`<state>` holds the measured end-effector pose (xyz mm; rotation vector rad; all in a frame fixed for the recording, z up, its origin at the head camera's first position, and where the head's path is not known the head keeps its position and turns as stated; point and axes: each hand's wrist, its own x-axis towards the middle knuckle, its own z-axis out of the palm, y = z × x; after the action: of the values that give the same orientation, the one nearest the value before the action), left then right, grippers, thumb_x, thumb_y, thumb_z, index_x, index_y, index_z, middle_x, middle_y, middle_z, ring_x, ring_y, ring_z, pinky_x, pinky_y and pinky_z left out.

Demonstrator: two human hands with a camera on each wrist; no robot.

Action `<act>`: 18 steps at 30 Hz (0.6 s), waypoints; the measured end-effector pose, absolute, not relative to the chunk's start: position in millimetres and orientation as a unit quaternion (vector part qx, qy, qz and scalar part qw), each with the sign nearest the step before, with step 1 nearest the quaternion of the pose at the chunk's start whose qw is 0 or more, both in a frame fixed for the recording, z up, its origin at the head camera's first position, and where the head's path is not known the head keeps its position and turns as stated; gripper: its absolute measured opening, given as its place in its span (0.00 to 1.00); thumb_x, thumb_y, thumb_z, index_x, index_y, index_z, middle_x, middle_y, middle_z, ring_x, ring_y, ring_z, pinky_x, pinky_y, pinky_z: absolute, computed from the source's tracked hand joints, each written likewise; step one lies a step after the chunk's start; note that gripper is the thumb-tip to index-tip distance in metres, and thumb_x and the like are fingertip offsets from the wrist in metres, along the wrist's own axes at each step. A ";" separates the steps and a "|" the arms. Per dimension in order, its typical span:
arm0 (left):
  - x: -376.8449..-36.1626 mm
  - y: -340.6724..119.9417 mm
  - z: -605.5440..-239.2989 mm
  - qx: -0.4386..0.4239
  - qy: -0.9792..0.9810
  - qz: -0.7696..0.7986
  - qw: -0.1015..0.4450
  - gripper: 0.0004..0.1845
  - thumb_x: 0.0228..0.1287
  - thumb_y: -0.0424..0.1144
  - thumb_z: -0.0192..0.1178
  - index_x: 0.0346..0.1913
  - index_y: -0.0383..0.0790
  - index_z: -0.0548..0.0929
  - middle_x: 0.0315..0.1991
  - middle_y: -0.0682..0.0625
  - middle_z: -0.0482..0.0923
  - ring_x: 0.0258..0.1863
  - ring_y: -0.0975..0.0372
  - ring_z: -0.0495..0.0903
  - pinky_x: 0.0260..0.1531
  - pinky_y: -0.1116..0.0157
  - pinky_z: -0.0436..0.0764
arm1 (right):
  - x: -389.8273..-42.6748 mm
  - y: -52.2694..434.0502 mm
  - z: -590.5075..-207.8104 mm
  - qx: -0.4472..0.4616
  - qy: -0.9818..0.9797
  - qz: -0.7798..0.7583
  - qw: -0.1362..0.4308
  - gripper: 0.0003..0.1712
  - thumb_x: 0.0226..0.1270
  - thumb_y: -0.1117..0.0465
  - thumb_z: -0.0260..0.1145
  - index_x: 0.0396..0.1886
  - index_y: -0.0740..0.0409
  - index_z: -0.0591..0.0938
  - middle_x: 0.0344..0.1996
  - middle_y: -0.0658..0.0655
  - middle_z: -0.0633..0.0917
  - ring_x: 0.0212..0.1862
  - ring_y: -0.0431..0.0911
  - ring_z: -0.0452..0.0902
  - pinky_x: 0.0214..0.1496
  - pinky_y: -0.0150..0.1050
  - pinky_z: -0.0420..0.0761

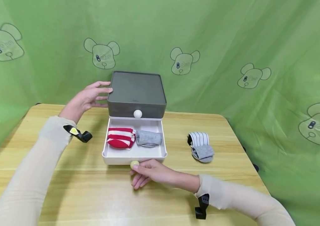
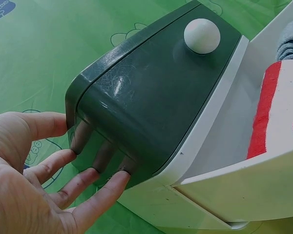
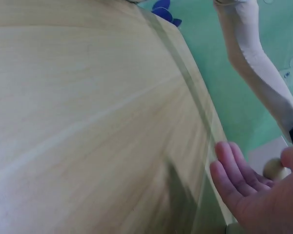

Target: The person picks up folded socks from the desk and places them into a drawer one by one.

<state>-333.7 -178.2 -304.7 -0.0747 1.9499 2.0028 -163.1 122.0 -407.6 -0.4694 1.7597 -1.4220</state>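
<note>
On table: L hand [image 1: 87, 97] flat vs organizer [image 1: 136, 94], R hand [image 1: 151, 173] apparently pinching drawer knob [image 1: 134, 164]; no legible writing.

Bright even light, right-wrist blur

Left hand [image 1: 87, 97]: held out flat, fingers straight and spread.
Right hand [image 1: 151, 173]: turned sideways, thumb and first finger pinched together.
Arms: both stretched forward.

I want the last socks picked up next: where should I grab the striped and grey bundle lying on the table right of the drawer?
Probably across the middle of the sock bundle, from above. It lies flat on the table, well apart from the open drawer, with bare wood on both sides for fingers. The right hand is nearer.
</note>
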 end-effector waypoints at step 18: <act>-333.1 -177.8 -307.4 -0.013 0.693 0.699 0.176 0.37 0.75 0.41 0.59 0.81 0.51 0.55 0.81 0.43 0.52 0.79 0.45 0.56 0.76 0.45 0.67 | -173.6 116.6 -402.3 -0.168 0.712 -0.584 0.352 0.29 0.81 0.51 0.55 0.51 0.80 0.79 0.34 0.68 0.90 0.30 0.42 0.88 0.45 0.45 0.91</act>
<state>-333.1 -177.8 -307.4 -0.0370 1.9615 1.9805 -173.6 116.6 -402.3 -0.4340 1.8411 -1.5113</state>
